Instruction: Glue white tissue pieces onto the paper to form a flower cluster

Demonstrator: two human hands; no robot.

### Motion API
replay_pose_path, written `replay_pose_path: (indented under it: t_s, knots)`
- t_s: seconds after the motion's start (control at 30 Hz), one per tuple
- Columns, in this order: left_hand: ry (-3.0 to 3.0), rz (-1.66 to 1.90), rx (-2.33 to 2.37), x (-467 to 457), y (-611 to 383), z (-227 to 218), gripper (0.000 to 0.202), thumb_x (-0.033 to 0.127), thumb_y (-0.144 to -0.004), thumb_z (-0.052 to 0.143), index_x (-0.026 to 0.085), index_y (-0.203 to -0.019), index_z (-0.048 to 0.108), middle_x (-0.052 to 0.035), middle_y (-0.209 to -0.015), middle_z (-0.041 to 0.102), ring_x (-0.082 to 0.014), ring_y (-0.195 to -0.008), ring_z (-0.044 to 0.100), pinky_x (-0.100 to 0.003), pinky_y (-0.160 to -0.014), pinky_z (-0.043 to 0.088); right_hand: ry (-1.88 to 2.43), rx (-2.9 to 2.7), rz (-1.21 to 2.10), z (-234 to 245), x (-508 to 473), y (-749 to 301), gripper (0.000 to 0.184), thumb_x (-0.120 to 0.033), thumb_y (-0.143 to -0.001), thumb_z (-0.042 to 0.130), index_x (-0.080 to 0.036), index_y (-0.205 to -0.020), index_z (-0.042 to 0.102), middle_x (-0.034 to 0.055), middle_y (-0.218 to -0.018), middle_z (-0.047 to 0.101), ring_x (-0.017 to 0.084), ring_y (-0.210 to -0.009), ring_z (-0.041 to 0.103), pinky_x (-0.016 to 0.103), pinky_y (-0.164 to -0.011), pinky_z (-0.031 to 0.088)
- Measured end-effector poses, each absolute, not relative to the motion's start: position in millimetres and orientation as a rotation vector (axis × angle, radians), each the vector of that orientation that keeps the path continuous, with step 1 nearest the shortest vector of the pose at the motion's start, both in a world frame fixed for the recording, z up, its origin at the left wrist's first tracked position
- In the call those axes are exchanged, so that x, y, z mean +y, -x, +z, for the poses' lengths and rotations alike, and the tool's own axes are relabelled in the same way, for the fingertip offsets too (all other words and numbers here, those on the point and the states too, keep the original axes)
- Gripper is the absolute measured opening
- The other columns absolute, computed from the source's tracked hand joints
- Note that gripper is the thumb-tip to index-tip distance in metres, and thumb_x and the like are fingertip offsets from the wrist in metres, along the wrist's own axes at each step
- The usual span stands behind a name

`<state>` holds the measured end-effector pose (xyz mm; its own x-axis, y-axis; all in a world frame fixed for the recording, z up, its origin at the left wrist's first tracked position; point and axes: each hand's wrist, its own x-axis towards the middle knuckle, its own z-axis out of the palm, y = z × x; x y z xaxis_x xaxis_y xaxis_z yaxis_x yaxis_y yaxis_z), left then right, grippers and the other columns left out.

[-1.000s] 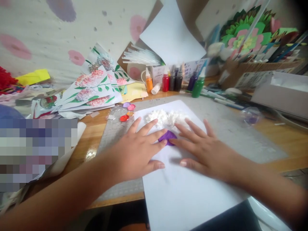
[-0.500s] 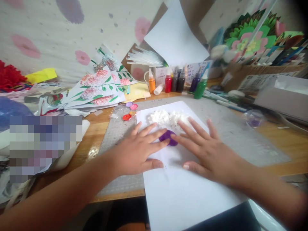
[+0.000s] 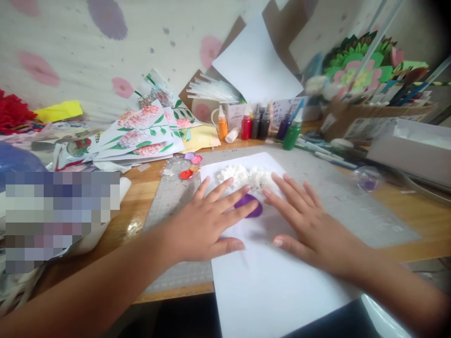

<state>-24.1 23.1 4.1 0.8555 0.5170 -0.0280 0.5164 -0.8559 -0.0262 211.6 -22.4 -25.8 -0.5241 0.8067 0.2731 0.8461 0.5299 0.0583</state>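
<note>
A white paper sheet lies on a grey cutting mat and hangs past the table's front edge. On it is a round, flat purple piece. My left hand is spread palm down, its index finger reaching over the purple piece; contact is hard to tell. To the right, my right hand is also stretched out, holding nothing, its fingertips beside the purple piece. Just beyond the hands sit two fluffy white clumps, a left clump and a right clump, the latter close to my right fingertips.
Small coloured paint cups rest on the mat's left part. Paint bottles, among them a green one, stand along the back. Papers with painted flowers lie at the left. A white box and pens are at the right.
My right hand has shifted right, its index finger moving off the purple piece, and its fingers are closer together. My left hand stays spread over the piece. The camera view has moved slightly.
</note>
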Motion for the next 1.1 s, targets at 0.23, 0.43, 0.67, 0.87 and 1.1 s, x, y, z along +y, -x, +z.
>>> replay_pose_path:
  t_s: [0.23, 0.43, 0.67, 0.87, 1.1]
  knots:
    - [3.084, 0.151, -0.946, 26, 20, 5, 0.048, 0.059, -0.084, 0.019, 0.044, -0.129, 0.027, 0.0027, -0.145, 0.008, -0.0356, -0.130, -0.004, -0.068, -0.092, -0.004, 1.378, -2.551, -0.236, -26, -24, -211, 0.071, -0.056, -0.079, 0.036, -0.027, -0.138, 0.010, 0.0140, -0.145, 0.007, 0.031, -0.132, 0.005, 0.058, -0.097, 0.020]
    - [3.052, 0.105, -0.889, 25, 20, 2, 0.051, 0.059, -0.084, 0.021, 0.042, -0.132, 0.022, -0.0005, -0.145, 0.007, -0.0367, -0.130, -0.001, -0.068, -0.090, -0.007, 1.247, -2.079, -0.028, -9, -7, -225, 0.047, -0.037, -0.086, 0.035, -0.025, -0.131, 0.027, 0.0128, -0.135, 0.033, 0.024, -0.124, 0.033, 0.046, -0.093, 0.036]
    - [3.019, 0.145, -0.962, 26, 14, 2, 0.061, 0.064, -0.081, 0.020, 0.036, -0.135, 0.017, -0.0027, -0.145, 0.000, -0.0376, -0.129, -0.006, -0.067, -0.092, -0.006, 1.177, -1.900, -0.333, -5, 64, -263, 0.020, -0.024, -0.082, 0.040, -0.017, -0.088, 0.058, 0.0090, -0.091, 0.061, 0.019, -0.089, 0.056, 0.036, -0.080, 0.045]
    - [3.029, 0.182, -0.968, 29, 11, 3, 0.060, 0.067, -0.078, 0.023, 0.038, -0.131, 0.029, -0.0026, -0.145, 0.010, -0.0339, -0.131, -0.003, -0.064, -0.094, -0.009, 1.169, -2.135, -0.376, -18, 76, -270, 0.024, -0.023, -0.082, 0.039, -0.016, -0.093, 0.059, 0.0098, -0.092, 0.060, 0.018, -0.088, 0.055, 0.032, -0.079, 0.044]
    - [2.972, 0.052, -0.917, 26, 12, -4, 0.075, 0.069, -0.075, 0.028, 0.031, -0.137, 0.012, -0.0059, -0.145, -0.001, -0.0365, -0.130, -0.003, -0.064, -0.094, -0.010, 1.246, -2.104, -0.305, -19, 73, -267, 0.024, -0.023, -0.083, 0.037, -0.016, -0.091, 0.059, 0.0077, -0.085, 0.061, 0.016, -0.081, 0.056, 0.027, -0.071, 0.043]
